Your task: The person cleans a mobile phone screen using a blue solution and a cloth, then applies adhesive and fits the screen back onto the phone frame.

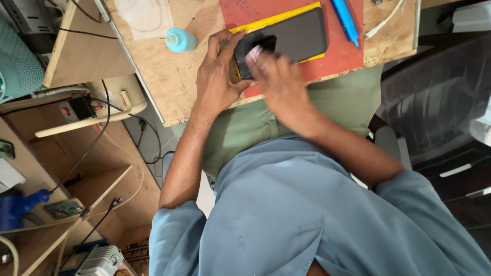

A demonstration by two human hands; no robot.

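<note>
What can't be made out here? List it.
- Head view: the small pale thing at the right hand's fingers is motion-blurred; kind unclear.
- The phone's near end is covered by both hands.
- The left hand's grip is partly hidden.
- The blue pen is cut off by the top edge.

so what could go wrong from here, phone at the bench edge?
1. The black phone lies on a yellow pad near the bench edge; the left hand steadies only one end, so a hard push from the right hand could slide it toward the lap.
2. The right hand is blurred, pressing something small and pink on the glass; that could scratch it.
3. The small teal bottle stands close to the left hand and could be knocked over.
</note>
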